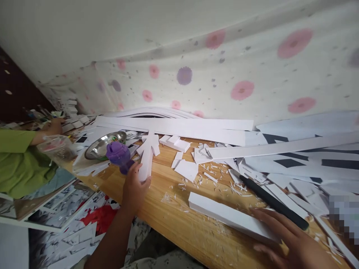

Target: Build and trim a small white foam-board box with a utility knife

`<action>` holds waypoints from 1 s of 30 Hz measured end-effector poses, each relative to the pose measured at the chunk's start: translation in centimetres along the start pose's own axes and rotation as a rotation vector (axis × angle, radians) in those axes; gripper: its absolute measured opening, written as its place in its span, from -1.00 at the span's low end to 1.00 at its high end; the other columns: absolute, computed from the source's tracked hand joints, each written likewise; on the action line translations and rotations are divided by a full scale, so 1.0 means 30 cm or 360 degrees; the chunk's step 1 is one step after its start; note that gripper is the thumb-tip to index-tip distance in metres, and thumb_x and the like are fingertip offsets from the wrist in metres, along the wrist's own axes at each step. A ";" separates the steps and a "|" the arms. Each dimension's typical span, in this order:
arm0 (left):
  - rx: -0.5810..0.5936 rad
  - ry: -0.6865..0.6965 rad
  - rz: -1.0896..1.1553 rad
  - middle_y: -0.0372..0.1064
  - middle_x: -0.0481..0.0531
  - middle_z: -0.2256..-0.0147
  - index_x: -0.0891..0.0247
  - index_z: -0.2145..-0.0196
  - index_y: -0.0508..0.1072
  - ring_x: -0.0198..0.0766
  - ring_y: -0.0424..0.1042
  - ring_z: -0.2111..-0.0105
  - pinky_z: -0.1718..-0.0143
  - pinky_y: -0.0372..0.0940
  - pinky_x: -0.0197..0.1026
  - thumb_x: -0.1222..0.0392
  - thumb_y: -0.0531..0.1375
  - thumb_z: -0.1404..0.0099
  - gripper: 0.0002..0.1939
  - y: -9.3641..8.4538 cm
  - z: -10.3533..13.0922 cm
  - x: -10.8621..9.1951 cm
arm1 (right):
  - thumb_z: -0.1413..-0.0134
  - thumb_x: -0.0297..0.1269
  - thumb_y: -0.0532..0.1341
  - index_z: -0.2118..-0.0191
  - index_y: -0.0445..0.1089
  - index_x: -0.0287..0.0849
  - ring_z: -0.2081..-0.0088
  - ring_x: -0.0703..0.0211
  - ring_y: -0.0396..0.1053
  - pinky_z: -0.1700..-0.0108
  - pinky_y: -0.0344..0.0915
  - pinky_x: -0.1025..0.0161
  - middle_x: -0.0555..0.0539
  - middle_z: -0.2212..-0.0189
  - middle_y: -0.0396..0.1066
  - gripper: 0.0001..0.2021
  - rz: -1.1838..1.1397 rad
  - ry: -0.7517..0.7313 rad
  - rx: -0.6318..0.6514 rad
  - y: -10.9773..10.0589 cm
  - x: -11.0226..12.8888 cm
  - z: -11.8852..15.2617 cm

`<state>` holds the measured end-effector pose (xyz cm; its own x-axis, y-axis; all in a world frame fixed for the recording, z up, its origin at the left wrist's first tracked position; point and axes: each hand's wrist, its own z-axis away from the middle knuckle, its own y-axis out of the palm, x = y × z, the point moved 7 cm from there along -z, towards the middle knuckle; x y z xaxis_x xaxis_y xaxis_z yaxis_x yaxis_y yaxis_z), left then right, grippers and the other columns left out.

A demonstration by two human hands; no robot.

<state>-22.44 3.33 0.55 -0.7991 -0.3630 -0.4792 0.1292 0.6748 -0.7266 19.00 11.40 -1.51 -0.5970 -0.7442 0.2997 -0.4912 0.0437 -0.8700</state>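
My left hand (135,189) has its thumb and fingers around the near end of a white foam-board bar (146,164) lying on the wooden table. My right hand (291,239) is spread over the near right end of a longer white block (230,216); its fingers lie along the far side, and the thumb sits lower and apart. Whether that hand touches the block, I cannot tell. Beyond it lies a black-handled knife (273,201). Just left of my left hand stands a purple bottle (119,155). Small white offcuts (186,170) and shavings are scattered between my hands.
A metal bowl (101,145) stands behind the bottle. Long white strips (174,125) run along the wall. White and black sheets (305,160) cover the right side. At left, a person in a green sleeve (19,149) reaches over the table (165,213) near a plastic container (57,147).
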 end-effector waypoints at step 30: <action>0.1402 0.0292 0.1092 0.51 0.05 0.31 0.25 0.17 0.49 -0.17 0.45 0.33 0.29 0.33 -0.19 0.03 0.25 -0.12 -0.66 0.177 0.253 -0.355 | -0.02 -0.13 0.29 -0.06 0.31 -0.04 0.13 0.08 0.48 0.12 0.44 0.22 -0.13 0.13 0.49 -0.54 -0.0943 0.0093 -0.0101 -0.125 0.140 -0.178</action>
<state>-8.79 5.90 -1.96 -0.4651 0.0586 -0.8833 0.8842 -0.0190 -0.4668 14.95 11.69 5.11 -0.2428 -0.6162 0.7492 -0.7870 -0.3264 -0.5235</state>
